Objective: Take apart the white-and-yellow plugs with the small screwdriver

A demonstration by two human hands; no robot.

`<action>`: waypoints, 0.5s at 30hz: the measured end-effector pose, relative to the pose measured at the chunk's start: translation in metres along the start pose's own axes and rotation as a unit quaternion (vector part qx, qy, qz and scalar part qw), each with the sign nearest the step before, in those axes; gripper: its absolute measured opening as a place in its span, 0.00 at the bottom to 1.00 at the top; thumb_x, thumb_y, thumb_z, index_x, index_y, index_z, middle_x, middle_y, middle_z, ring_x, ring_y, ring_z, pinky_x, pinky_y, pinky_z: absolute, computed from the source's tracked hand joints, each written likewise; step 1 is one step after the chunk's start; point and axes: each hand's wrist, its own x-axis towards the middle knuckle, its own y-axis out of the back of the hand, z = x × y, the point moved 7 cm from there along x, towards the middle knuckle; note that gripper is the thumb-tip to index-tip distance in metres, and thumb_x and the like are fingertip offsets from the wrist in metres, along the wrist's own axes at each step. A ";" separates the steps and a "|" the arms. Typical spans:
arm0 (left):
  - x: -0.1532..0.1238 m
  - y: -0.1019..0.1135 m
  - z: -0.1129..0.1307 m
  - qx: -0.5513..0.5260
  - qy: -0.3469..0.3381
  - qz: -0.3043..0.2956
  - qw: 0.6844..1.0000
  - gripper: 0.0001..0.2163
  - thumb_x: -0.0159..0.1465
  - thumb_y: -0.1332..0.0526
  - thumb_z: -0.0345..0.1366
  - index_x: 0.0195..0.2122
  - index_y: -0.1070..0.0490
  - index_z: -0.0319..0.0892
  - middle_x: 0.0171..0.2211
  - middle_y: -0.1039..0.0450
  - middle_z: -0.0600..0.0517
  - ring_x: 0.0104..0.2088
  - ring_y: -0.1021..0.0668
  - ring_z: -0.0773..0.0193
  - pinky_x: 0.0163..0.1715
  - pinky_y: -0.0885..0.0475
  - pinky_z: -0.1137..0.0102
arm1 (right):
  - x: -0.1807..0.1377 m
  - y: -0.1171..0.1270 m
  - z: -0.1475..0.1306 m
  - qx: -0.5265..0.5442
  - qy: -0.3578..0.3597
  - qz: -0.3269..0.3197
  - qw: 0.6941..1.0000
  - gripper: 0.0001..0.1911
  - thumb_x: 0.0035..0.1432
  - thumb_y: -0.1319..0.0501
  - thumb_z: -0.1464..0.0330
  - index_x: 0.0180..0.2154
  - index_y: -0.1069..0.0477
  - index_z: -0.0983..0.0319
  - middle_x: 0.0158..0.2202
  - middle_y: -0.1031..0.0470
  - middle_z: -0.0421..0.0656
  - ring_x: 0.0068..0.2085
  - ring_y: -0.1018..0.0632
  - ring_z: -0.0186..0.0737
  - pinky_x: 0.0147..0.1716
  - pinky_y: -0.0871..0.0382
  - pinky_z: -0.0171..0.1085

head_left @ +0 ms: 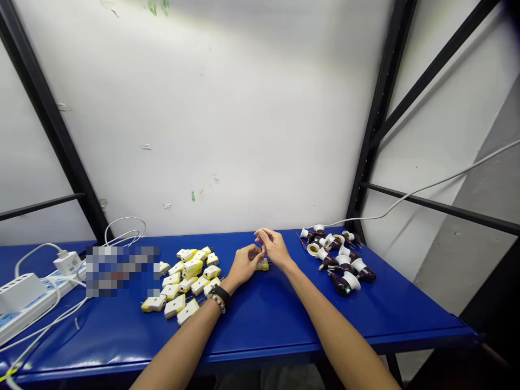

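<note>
My left hand (244, 265) and my right hand (273, 246) meet above the middle of the blue table (260, 319). Both have their fingers curled and pinched together around a small part that I cannot make out. A yellow and white plug (262, 265) lies on the table just under and between the hands. A black band and a bead bracelet (219, 297) circle my left wrist. Left of my hands lies a pile of several yellow and white plugs (187, 281). To their right sits a heap of dark maroon and white lamp-socket adapters (337, 257).
A white power strip (24, 309) with a charger and white cables (122, 230) lies at the table's left end beside a blurred patch. A black metal rack frame (376, 124) stands at the right, with a white cable across it. A white wall runs behind.
</note>
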 end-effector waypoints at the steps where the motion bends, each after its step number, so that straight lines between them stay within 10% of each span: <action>1: -0.001 -0.001 0.000 -0.002 -0.001 -0.006 1.000 0.10 0.65 0.39 0.41 0.35 0.24 0.40 0.35 0.18 0.48 0.36 0.17 0.56 0.38 0.22 0.67 | 0.000 -0.001 0.000 0.000 -0.003 -0.010 1.000 0.22 0.62 0.44 0.50 0.36 0.25 0.62 0.28 0.26 0.40 0.17 0.35 0.28 0.16 0.39 0.30; 15: -0.002 -0.001 0.000 -0.026 0.004 -0.006 1.000 0.10 0.65 0.39 0.41 0.38 0.23 0.40 0.38 0.18 0.47 0.36 0.16 0.56 0.38 0.21 0.66 | 0.000 -0.001 0.003 -0.027 0.011 -0.002 1.000 0.23 0.65 0.48 0.50 0.38 0.26 0.62 0.28 0.27 0.39 0.18 0.34 0.30 0.18 0.37 0.30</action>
